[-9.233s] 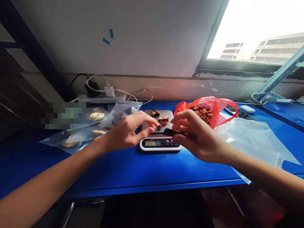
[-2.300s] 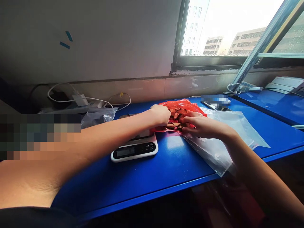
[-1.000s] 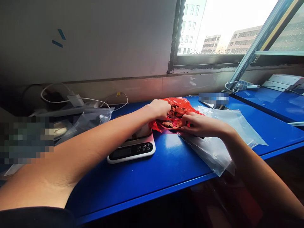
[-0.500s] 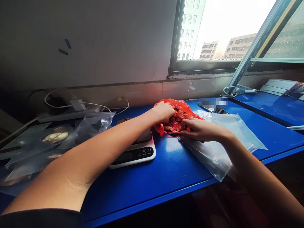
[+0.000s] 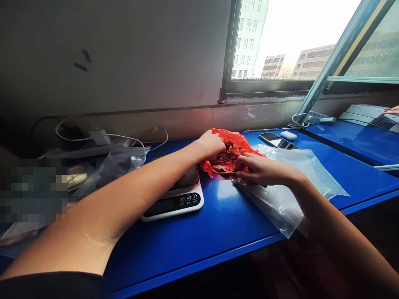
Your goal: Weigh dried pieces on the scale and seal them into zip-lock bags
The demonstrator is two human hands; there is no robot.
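Observation:
A red plastic bag (image 5: 235, 137) stands open on the blue table, with brown dried slices (image 5: 229, 157) inside it. My left hand (image 5: 212, 143) reaches over the scale to the bag's left rim, its fingers closed on the red plastic. At the right side, my right hand (image 5: 257, 167) has its fingers curled over the bag's edge beside the slices; its fingertips are partly hidden. Under my left forearm sits a white digital scale (image 5: 199, 199), its plate mostly covered by the arm. Clear plastic bags (image 5: 288, 207) lie flat beneath and beyond my right hand.
Clear bags (image 5: 124, 160), one with pale slices (image 5: 76, 177), lie at the left near a white cable (image 5: 124, 136). Behind the right hand are a phone (image 5: 274, 140) and a small white case (image 5: 288, 135). Another person's hand (image 5: 393, 110) shows at the right edge by a box (image 5: 363, 114).
Both hands stay at the red bag with only slight shifts; the view moves a little. Another person's hand has come into sight at the right edge.

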